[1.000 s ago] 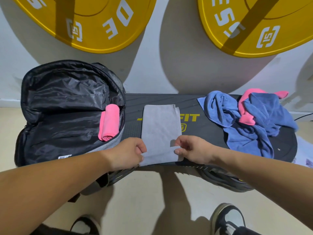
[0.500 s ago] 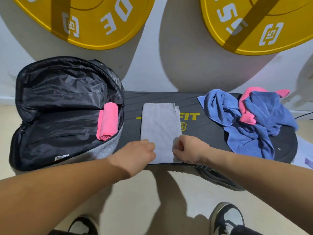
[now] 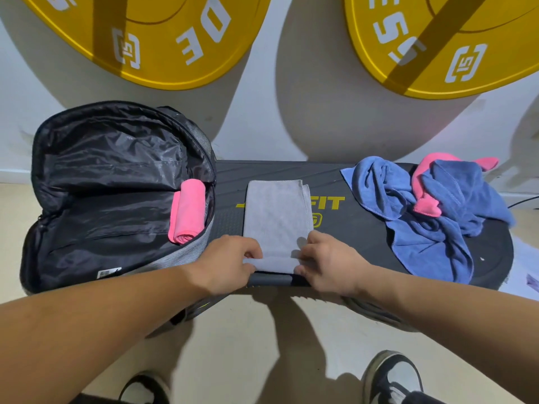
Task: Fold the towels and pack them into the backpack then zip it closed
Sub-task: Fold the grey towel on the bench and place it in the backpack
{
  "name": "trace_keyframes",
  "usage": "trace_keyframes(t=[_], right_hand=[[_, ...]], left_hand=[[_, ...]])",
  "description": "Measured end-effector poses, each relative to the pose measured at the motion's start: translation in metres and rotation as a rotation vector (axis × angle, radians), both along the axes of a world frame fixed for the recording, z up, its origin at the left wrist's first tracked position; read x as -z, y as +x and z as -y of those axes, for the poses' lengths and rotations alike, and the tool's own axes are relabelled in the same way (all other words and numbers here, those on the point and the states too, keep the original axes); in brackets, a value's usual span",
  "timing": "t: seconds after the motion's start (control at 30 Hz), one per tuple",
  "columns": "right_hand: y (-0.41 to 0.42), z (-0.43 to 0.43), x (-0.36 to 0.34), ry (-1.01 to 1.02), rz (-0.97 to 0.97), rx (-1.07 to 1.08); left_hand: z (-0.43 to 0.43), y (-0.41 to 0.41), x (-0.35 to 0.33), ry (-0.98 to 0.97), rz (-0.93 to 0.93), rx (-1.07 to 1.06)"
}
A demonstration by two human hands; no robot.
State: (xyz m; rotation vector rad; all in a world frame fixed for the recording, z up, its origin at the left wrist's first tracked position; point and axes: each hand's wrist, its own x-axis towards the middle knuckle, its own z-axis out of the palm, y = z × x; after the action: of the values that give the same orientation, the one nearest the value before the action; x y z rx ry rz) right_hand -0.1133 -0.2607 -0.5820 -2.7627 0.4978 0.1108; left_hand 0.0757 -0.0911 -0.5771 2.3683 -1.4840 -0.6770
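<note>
A grey towel (image 3: 277,217), folded into a long strip, lies on the black platform (image 3: 364,228). My left hand (image 3: 230,259) and my right hand (image 3: 326,258) pinch its near end, which is curled up into a small roll. The backpack (image 3: 96,199) lies wide open at the left, with a rolled pink towel (image 3: 186,211) inside against its right wall. At the right, blue towels (image 3: 423,228) lie crumpled in a heap with another pink towel (image 3: 425,182) among them.
Two yellow weight plates (image 3: 151,39) lean on the white wall behind. The platform's near edge has a grey handle (image 3: 271,279). My shoes (image 3: 390,377) stand on the beige floor below. A cable (image 3: 525,199) runs at the far right.
Both hands moved in along the towel's near edge. They turned that edge over into the start of a roll.
</note>
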Motion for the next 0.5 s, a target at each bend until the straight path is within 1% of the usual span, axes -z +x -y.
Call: trace_keyframes(t=[0.1,0.13,0.2,0.23,0.27,0.3,0.33,0.37,0.4,0.43,0.47,0.5], right_hand=[[0.010,0.004,-0.003,0.333,-0.063,0.227],[0.013,0.006,-0.002,0.398,-0.071,0.293],[0.016,0.008,-0.001,0.405,-0.077,0.377],[0.018,0.008,0.000,0.386,-0.065,0.397],[0.019,0.008,0.000,0.373,-0.045,0.408],[0.020,0.008,0.000,0.353,-0.027,0.405],[0.021,0.009,0.001,0.288,-0.024,0.387],[0.021,0.009,0.002,0.162,-0.025,0.327],[0.021,0.009,0.004,-0.011,-0.006,0.221],[0.021,0.008,0.007,-0.187,0.039,0.089],[0.021,0.006,0.009,-0.329,0.044,-0.044],[0.019,0.004,0.009,-0.419,0.034,-0.141]], left_hand=[[0.005,0.005,0.003,-0.068,-0.345,-0.287],[0.007,0.004,0.003,-0.085,-0.406,-0.365],[0.011,0.004,0.005,-0.105,-0.429,-0.477],[0.013,0.006,0.007,-0.122,-0.401,-0.503],[0.015,0.007,0.006,-0.140,-0.344,-0.493],[0.016,0.007,0.004,-0.158,-0.241,-0.427],[0.016,0.007,0.001,-0.158,-0.078,-0.285],[0.017,0.006,-0.001,-0.123,0.104,-0.096],[0.018,0.001,-0.005,-0.062,0.280,0.115],[0.018,-0.006,-0.007,0.013,0.418,0.290],[0.017,-0.013,-0.008,0.060,0.500,0.383],[0.015,-0.017,-0.007,0.068,0.536,0.409]])
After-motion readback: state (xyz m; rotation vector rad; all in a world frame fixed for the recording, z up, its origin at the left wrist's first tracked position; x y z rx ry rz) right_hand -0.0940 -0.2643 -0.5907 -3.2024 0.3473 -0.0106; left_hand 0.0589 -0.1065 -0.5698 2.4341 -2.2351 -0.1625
